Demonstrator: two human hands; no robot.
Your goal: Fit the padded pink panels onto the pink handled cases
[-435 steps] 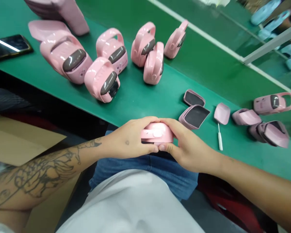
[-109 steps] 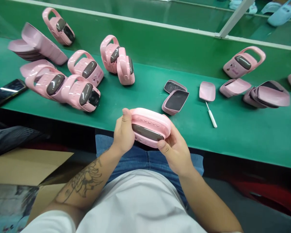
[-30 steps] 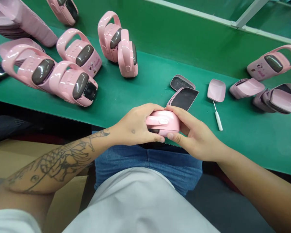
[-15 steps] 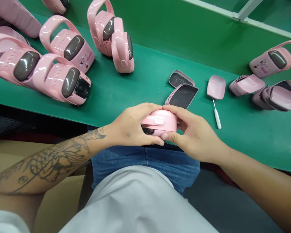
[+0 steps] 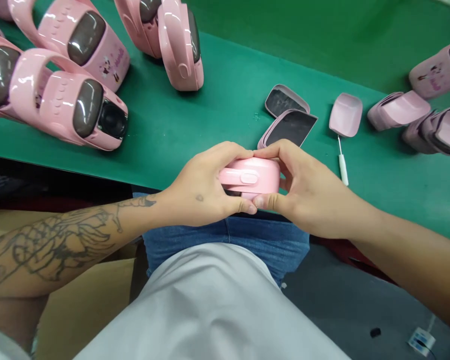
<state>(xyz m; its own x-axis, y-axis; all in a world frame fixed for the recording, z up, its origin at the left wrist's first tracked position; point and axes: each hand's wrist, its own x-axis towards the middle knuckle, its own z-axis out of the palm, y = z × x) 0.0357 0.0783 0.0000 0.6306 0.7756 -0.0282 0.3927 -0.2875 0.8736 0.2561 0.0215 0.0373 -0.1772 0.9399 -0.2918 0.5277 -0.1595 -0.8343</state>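
Note:
Both my hands grip a pink plastic housing with a handle (image 5: 260, 175) at the front edge of the green table. My left hand (image 5: 202, 187) wraps the handle end, its thumb along the near side. On the other end is my right hand (image 5: 307, 192), fingers over the far side and thumb at the near lower edge. The two thumb tips almost meet. A dark window on the housing shows partly under the left hand; its underside is hidden. Just beyond lie stacked pink curved covers with dark insides (image 5: 290, 130).
Several pink handled housings with dark windows (image 5: 88, 107) stand at the left. Another pair (image 5: 182, 50) leans together farther back. A white-handled screwdriver (image 5: 343, 167) touches a pink cover (image 5: 345, 115). Stacked covers (image 5: 399, 107) sit at the right, near a printed housing (image 5: 435, 70).
The view has shifted, so the table things sit higher in it and the floor shows more. Both hands keep the same hold on the pink housing.

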